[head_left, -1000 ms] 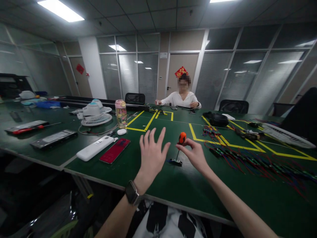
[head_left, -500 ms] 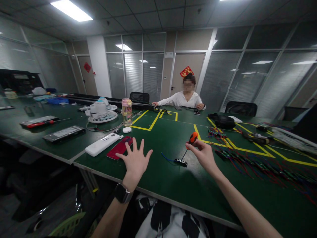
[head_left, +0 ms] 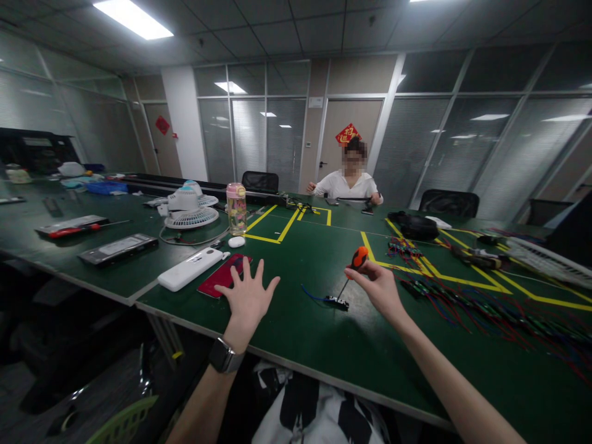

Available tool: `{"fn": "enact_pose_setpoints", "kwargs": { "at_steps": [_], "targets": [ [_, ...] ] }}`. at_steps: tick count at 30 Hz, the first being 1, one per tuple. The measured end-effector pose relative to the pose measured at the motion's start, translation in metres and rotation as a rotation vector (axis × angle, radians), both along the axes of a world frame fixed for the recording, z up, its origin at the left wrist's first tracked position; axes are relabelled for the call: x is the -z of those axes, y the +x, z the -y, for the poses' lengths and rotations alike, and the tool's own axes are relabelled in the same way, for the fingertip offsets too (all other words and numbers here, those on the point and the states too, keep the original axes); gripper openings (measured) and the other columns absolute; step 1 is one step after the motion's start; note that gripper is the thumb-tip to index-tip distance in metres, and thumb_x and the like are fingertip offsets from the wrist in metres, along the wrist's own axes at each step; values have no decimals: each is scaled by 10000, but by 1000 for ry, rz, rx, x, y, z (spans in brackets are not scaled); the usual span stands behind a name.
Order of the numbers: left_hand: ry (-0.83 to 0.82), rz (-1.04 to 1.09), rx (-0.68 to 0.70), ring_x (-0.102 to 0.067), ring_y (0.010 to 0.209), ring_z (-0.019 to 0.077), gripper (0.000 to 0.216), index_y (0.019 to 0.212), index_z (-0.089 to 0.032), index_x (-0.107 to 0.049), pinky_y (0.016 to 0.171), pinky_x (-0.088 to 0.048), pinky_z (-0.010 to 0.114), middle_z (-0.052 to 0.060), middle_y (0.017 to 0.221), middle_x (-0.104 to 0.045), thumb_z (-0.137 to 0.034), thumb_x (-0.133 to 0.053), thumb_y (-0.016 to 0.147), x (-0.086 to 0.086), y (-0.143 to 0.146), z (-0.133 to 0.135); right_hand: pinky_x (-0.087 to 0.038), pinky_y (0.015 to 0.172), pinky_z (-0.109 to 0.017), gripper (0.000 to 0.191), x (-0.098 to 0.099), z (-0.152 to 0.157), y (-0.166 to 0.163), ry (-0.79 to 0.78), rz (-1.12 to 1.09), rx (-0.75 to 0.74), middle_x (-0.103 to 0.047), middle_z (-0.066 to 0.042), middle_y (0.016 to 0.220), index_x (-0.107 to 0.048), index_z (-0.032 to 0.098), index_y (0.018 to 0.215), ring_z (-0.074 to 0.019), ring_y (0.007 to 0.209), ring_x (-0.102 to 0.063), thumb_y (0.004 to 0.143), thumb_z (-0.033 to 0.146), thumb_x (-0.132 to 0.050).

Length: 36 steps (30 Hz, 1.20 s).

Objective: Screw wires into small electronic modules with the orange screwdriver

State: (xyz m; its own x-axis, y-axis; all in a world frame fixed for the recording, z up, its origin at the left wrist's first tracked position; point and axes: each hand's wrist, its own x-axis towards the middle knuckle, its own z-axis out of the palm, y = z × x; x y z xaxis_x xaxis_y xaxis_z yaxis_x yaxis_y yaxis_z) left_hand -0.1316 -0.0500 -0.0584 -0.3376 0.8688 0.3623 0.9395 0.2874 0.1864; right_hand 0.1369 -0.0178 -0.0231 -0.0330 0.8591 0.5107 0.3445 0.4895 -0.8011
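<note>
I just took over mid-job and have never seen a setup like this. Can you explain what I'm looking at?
There is no machine here: a person works with two bare hands. The view comes from one camera worn on that person's head, looking forward and down.

The right hand holds an orange-and-black screwdriver, its shaft slanting down to a small circuit board with a blue wire. The left hand holds nothing; its fingers spread partly in front of a red phone. I can't tell whether they touch it.

Also on the green table are a pink-lidded bottle, white fans and, at right, wired circuit boards. Another person sits opposite.
</note>
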Motion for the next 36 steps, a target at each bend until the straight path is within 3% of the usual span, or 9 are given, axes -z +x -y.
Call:
{"fn": "enact_pose_setpoints", "kwargs": {
  "at_steps": [4,8,11,16,22,26,28,32,36],
  "targets": [
    [309,-61,110,-298,1303,476,598,1373,-232,-437,900,-254,769,201,1454,-337,-546,-429,864,-11,5,6,-471,718,-338,293,-2,1,-1,7,22,7,-702,-70,738,-679,149,704,-223,727,-629,694,441,-695],
    [566,-35,676,-459,1219,241,365,1265,-259,-543,998,-403,451,104,1316,-492,-256,-454,910,-27,15,16,-472,718,-338,287,-2,0,-1,1,16,-5,-699,-68,731,-682,151,702,-225,727,-632,689,437,-695],
    [577,75,862,-528,1101,193,299,1164,-248,-606,925,-456,370,74,1184,-568,-208,-479,896,-28,22,18,-475,722,-340,283,-2,1,-2,4,10,-2,-702,-69,744,-686,150,710,-223,725,-633,695,433,-693],
    [509,151,931,-548,1048,200,293,1152,-247,-611,907,-463,392,66,1129,-593,-200,-462,904,-26,36,20,-474,757,-348,268,-2,3,-4,-3,11,-31,-711,-76,803,-684,153,730,-224,764,-631,713,420,-690],
    [392,405,1128,-351,1341,188,546,1445,-241,-259,1132,-307,370,79,1452,-353,-219,-420,925,-69,74,25,-470,780,-336,240,-1,2,-7,19,14,-90,-706,-57,800,-655,165,702,-222,787,-632,722,402,-687],
    [378,415,1271,-420,1294,186,507,1437,-231,-272,1100,-354,366,86,1410,-418,-260,-381,943,-91,95,9,-479,756,-331,246,1,0,-7,55,12,-90,-704,-56,795,-660,164,727,-221,779,-621,735,409,-660],
    [407,346,1165,-462,1246,191,461,1407,-219,-340,1067,-387,363,85,1362,-469,-290,-357,952,-90,98,2,-478,766,-336,248,1,0,-7,54,15,-85,-708,-57,812,-678,162,772,-220,780,-619,736,407,-660],
    [435,106,572,-423,1261,264,466,1396,-229,-381,1090,-298,508,113,1338,-479,-331,-368,941,-64,80,-3,-470,789,-351,237,-1,2,-8,22,23,-66,-715,-61,812,-696,164,780,-230,791,-632,734,395,-669],
    [204,-65,125,-270,1326,451,587,1419,-273,-349,945,-231,755,182,1448,-345,-462,-467,876,-28,38,-2,-467,794,-364,244,-3,5,-7,1,19,-59,-718,-71,826,-699,164,750,-241,804,-645,739,405,-666]
  ]
}}
